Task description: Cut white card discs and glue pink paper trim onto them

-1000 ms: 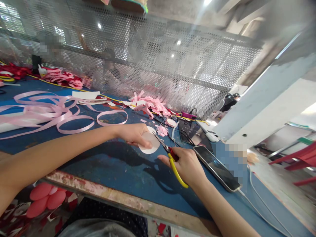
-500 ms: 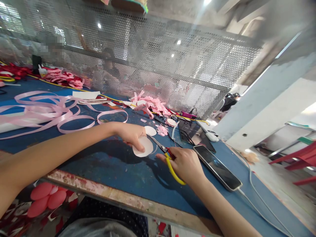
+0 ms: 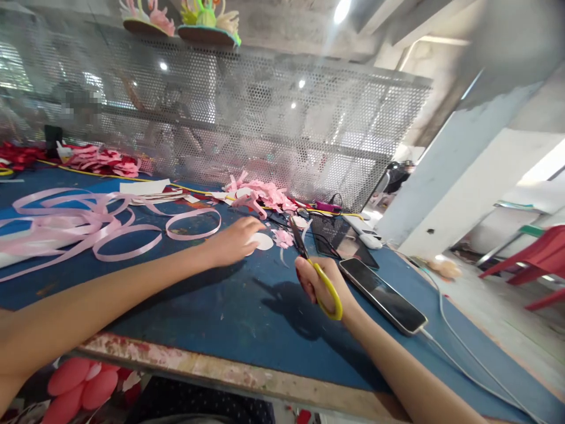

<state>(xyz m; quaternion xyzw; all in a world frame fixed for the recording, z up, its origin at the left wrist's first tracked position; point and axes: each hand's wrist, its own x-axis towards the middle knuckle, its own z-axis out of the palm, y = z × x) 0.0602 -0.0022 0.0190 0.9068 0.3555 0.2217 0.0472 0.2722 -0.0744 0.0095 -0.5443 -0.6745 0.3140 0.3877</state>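
My left hand is over the table just left of a white paper disc. Its fingers reach forward, apart, and nothing shows in them; another white edge peeks out beneath. My right hand is wrapped round yellow-handled scissors, raised above the table with the dark blades pointing up and away. A thin curved paper offcut lies between the hands. Beyond the disc is a small pink ribbon flower. Past my left fingertips lies a pink glue gun.
Loose pink ribbon loops across the left of the blue table. White paper sheets and a pink ribbon heap lie at the back. A phone on a cable, a dark tablet and a white mouse lie right.
My left hand has let go of the paper disc beside the other and moved forward. The scissors have left the paper, lifted and tilted upward in my right hand. The view has tipped up.
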